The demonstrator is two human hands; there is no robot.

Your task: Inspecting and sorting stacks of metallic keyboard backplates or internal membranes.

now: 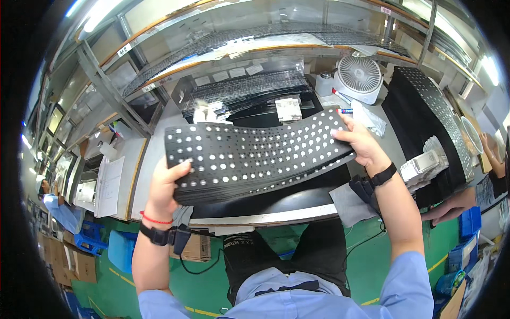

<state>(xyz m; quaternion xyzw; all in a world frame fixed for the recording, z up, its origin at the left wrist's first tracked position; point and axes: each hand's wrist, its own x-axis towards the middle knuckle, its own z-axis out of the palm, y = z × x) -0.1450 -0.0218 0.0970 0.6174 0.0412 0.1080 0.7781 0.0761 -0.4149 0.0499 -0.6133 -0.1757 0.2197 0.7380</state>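
Thumbs (181, 169) pressing on top, other fingers mostly out of sight underneath, so that's how both ends are pinned. Left hand (166, 186) has the left end of the stack (255, 153), right hand (362, 143) has the right end, with a finger along its far corner. So both are closed on the same bundle of black, white-dotted strips, and it sags between them. It's over the near part of the table (265, 217) and looks clear of it, though what's right beneath is partly hidden.

Progress-wise: picked up, yep; put down, nope. Layers along the near side look slightly fanned, so probably not perfectly flush. Far side of the table has a heap of dark strips (244, 87) with white cards (288, 109) near it. Over on the right there's a dotted pile (427, 98), similar looking, but no telling whether that's finished stuff or waiting. Fan (359, 77) and bottle (323, 84) stand at far right.
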